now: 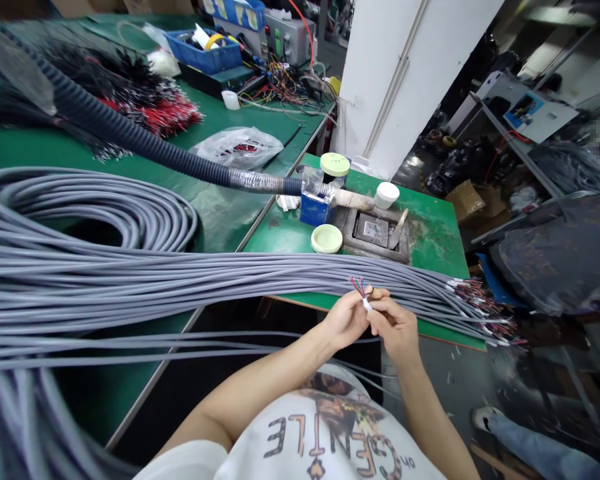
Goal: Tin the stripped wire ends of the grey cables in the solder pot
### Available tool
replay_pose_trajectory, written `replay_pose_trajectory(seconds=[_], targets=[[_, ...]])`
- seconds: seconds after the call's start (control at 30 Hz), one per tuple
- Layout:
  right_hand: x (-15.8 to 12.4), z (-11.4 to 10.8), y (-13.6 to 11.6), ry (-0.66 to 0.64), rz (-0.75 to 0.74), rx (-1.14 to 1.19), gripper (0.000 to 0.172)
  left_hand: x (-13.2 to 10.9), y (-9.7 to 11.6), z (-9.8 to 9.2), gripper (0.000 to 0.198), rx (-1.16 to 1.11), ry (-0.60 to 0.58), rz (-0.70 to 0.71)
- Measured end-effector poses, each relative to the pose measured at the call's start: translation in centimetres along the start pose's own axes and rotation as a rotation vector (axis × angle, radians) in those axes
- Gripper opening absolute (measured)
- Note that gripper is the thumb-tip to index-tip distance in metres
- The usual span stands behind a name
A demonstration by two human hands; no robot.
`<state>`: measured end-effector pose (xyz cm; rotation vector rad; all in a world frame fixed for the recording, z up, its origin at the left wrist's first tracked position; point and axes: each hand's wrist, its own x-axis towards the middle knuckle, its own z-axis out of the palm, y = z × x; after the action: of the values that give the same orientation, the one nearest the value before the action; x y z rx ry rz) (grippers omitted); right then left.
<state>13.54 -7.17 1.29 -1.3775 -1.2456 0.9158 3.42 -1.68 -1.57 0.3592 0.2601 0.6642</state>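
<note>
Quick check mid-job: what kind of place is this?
Probably a wire-harness assembly workshop: a big bundle of grey cables lies across the green bench, the left hand and right hand pinch a stripped cable end, and red and black wires are heaped behind.

Left hand [347, 319] and right hand [396, 327] pinching a cable end [364, 297] — coloured wires splayed, grey cable bundle [180, 280] across green table [430, 220]

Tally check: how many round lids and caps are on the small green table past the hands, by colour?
Pale green lids: 2
White cap: 1
Total: 3
</note>
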Motion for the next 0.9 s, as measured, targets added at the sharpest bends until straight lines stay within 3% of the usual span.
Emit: replay_pose_trajectory(seconds=[0.13, 0.23, 0.4, 0.53, 0.63, 0.73, 0.83, 0.9], targets=[[0.2, -0.3, 0.5, 0.099, 0.076, 0.111, 0.011, -0.7, -0.4, 0.5, 0.038, 0.111, 0.014, 0.157], [0.3, -0.7, 0.3, 0.069, 0.077, 0.069, 0.011, -1.1, 0.0, 0.4, 0.035, 0.290, 0.048, 0.250], [1.1, -1.9, -2.0, 0.175, -0.245, -0.412, 0.008, -1.1, 0.7, 0.2, 0.020, 0.603, 0.216, 0.422], [2.1, -1.9, -3.5, 0.190, -0.471, -0.729, 0.015, -0.9, 0.2, 0.3, 0.019, 0.780, 0.188, 0.493], [2.6, -1.2, -3.6, 0.198, -0.549, -0.877, 0.014, -0.8, -0.2, 0.5, 0.017, 0.861, 0.165, 0.551], [2.6, -0.6, -3.7, 0.179, -0.528, -0.861, 0.012, -1.0, -0.2, 0.7, 0.014, 0.888, 0.180, 0.586], [2.9, -1.0, -4.7, 0.136, -0.414, -0.642, 0.018, -1.5, -0.3, 0.9, 0.014, 0.895, 0.196, 0.565], [3.3, -1.9, -5.7, 0.241, -0.368, -0.469, 0.016, -1.9, -0.6, 0.8, 0.015, 0.903, 0.191, 0.508]])
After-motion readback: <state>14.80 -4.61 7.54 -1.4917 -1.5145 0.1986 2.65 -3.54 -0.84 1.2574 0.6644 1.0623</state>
